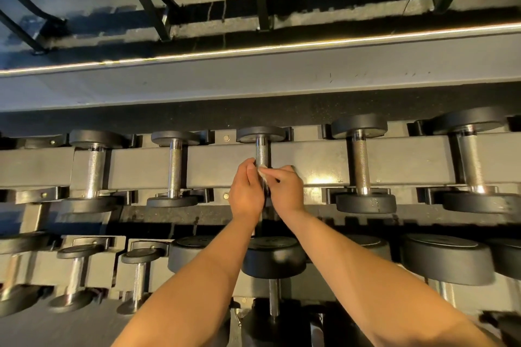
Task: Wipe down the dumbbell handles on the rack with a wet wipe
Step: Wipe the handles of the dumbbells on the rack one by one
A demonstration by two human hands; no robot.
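A row of black dumbbells with knurled steel handles lies across the top shelf of the grey rack (pixel 220 166). Both my hands meet over the near half of the middle dumbbell's handle (pixel 261 151). My left hand (pixel 246 191) curls its fingers round the handle from the left. My right hand (pixel 286 191) pinches a small white wet wipe (pixel 263 173) against the handle from the right. The lower part of that handle is hidden under my hands.
Neighbouring handles stand on the same shelf at the left (pixel 174 167) and the right (pixel 361 162). A lower shelf holds more dumbbells, one with a large black head (pixel 273 256) right under my wrists. A mirror (pixel 253 8) runs behind the rack.
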